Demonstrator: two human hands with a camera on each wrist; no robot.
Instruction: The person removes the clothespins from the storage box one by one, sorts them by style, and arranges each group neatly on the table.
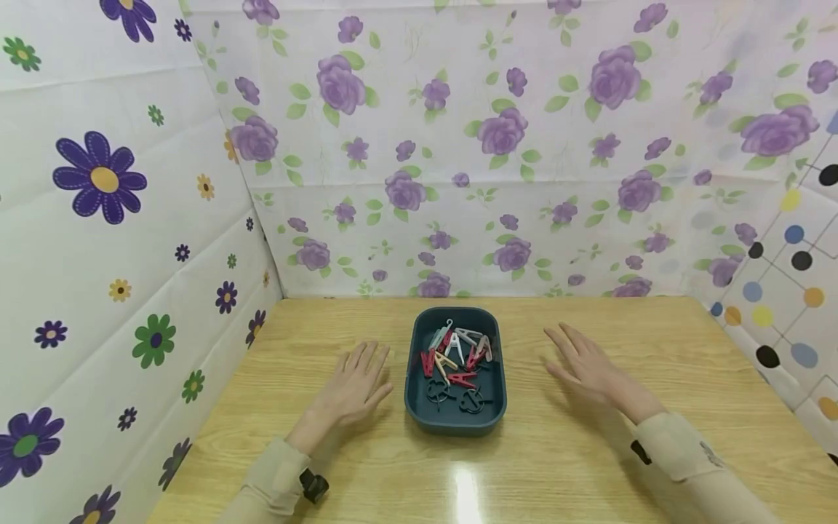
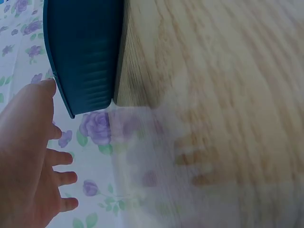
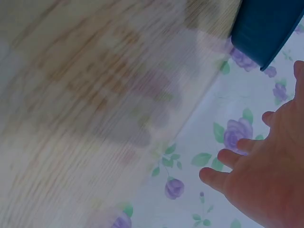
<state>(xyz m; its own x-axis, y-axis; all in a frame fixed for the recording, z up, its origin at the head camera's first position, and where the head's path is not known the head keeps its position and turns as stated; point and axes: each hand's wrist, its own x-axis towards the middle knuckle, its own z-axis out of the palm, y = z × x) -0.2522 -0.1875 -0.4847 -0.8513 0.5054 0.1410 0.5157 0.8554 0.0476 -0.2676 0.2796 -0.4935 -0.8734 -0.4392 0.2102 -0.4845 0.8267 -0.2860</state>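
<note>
A dark teal plastic bin [image 1: 455, 422] stands on the wooden table between the two hands. Inside lie red clothespins [image 1: 462, 379], white clothespins [image 1: 455, 348], a cream clothespin [image 1: 445, 362] and dark green ring-shaped clips [image 1: 472, 400]. To the left of the bin, my left hand [image 1: 353, 386] is held palm down with fingers extended, touching nothing I can make out. My right hand [image 1: 587, 367] is farther off on the bin's right side, its fingers spread and holding nothing. Both wrist views show the bin's outer wall [image 2: 85, 57] apart from the fingers.
The wooden tabletop [image 1: 366, 473] extends around the bin on all sides. Behind it hangs a cloth with purple roses [image 1: 406, 191]. A daisy-patterned cloth [image 1: 105, 291] closes the left side, and a dotted cloth [image 1: 779, 291] the right.
</note>
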